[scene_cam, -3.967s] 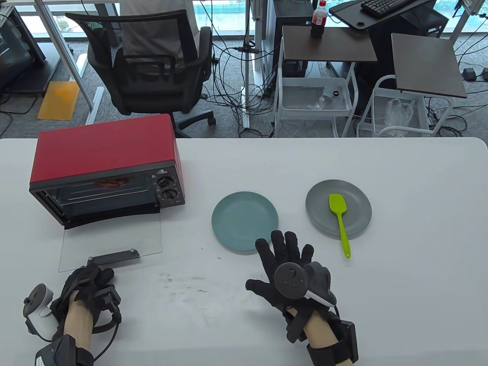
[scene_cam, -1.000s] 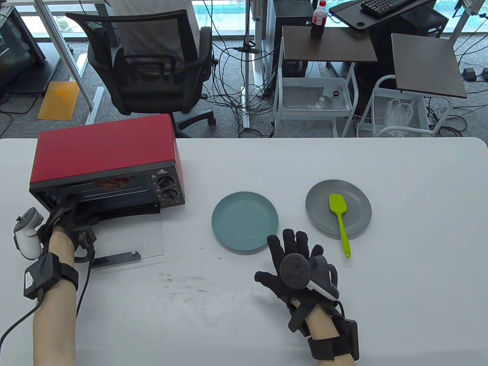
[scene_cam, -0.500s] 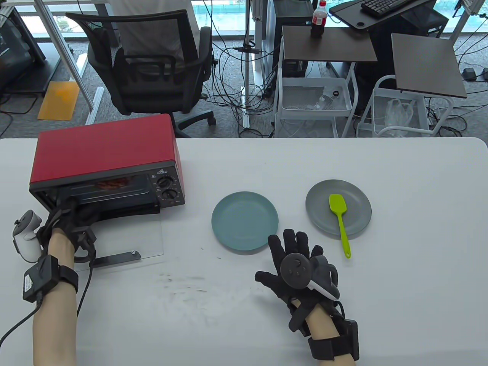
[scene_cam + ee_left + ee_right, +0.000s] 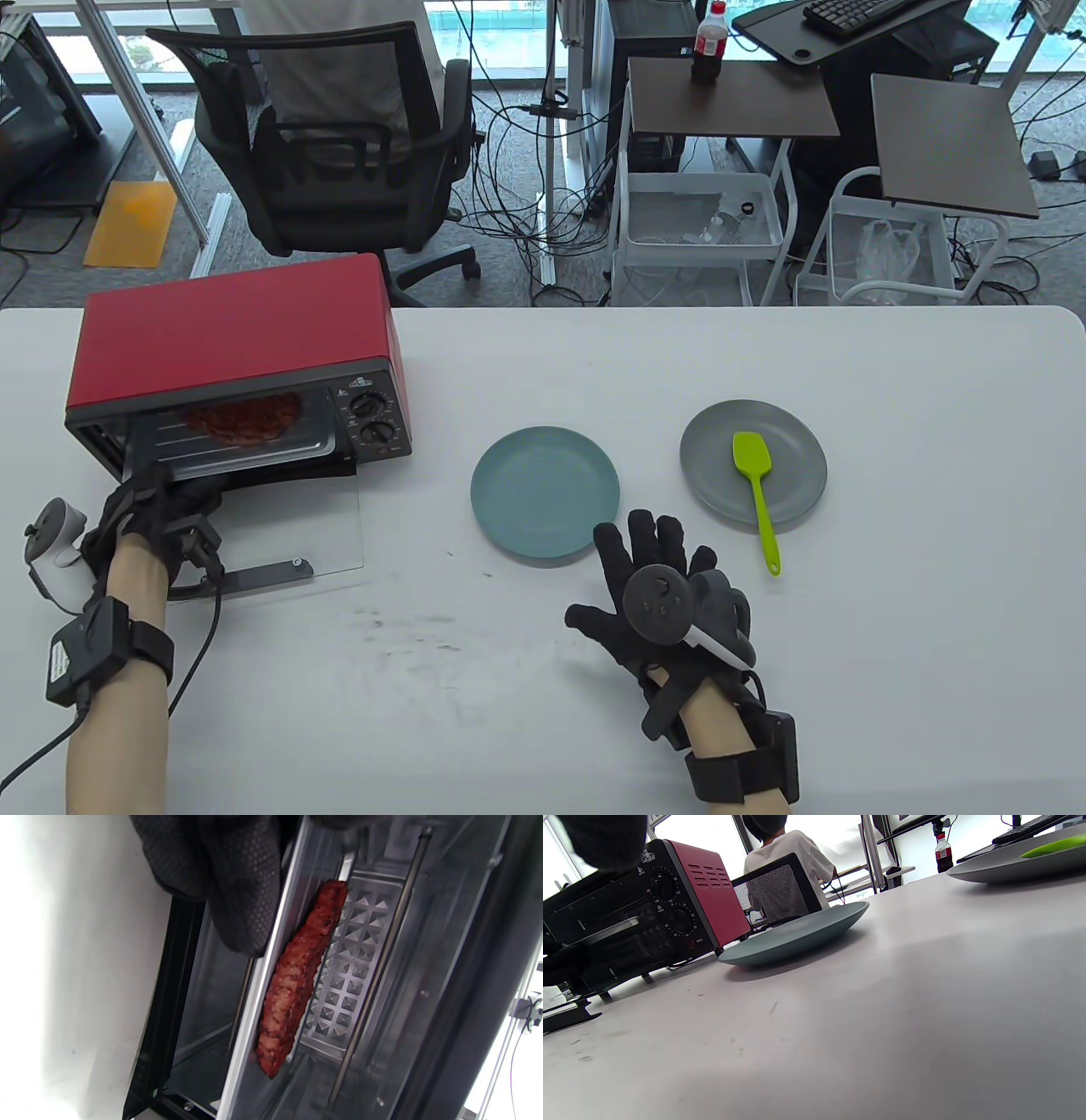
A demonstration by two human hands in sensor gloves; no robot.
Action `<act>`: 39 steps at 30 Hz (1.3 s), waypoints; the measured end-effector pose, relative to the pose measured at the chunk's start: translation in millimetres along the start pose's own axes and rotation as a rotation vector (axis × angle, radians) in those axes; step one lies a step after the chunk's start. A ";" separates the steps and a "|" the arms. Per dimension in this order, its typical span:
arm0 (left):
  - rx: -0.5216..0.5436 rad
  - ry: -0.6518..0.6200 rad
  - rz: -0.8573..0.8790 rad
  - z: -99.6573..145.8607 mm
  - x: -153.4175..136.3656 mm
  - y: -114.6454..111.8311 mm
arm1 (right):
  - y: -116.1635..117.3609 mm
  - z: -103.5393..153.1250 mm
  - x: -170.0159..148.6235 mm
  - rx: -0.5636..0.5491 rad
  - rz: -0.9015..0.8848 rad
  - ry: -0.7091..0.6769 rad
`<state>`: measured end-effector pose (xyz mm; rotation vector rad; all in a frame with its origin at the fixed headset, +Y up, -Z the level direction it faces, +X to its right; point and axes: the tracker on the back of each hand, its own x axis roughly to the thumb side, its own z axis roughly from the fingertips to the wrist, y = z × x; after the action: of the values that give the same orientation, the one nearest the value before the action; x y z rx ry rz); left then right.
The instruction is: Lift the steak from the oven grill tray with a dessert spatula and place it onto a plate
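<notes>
The reddish-brown steak (image 4: 244, 418) lies on the metal grill tray (image 4: 254, 446), which sticks partly out of the red oven (image 4: 229, 335). My left hand (image 4: 159, 492) grips the tray's front left edge. In the left wrist view my gloved fingers (image 4: 237, 882) curl over the tray rim (image 4: 267, 967) beside the steak (image 4: 297, 980). The green dessert spatula (image 4: 757, 484) lies on the grey plate (image 4: 789, 463), handle over the rim. My right hand (image 4: 657, 556) rests flat and open on the table, just below the bare teal plate (image 4: 545, 491).
The oven's glass door (image 4: 288, 531) lies open and flat on the table in front of the oven. The oven's knobs (image 4: 369, 420) face front right. In the right wrist view the teal plate (image 4: 797, 931) sits between the oven (image 4: 670, 895) and the grey plate (image 4: 1005, 863).
My left hand left the door handle, took the tray's edge and drew it out toward me, so more of the steak shows. The right hand has barely shifted.
</notes>
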<state>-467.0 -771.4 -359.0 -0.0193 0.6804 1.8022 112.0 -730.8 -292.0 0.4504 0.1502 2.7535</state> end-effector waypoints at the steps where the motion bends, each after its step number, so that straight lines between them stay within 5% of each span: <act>1: 0.008 -0.004 0.004 2.6 -0.6 0.2 | 0.1 0.0 -0.1 0.000 -0.001 0.000; 39: -0.009 -0.031 0.016 81.2 -26.0 11.4 | 1.6 3.6 -1.5 0.006 -0.040 -0.001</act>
<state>-442.2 -759.1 -277.6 0.0073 0.6519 1.8174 114.0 -732.7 -288.8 0.4453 0.1651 2.7142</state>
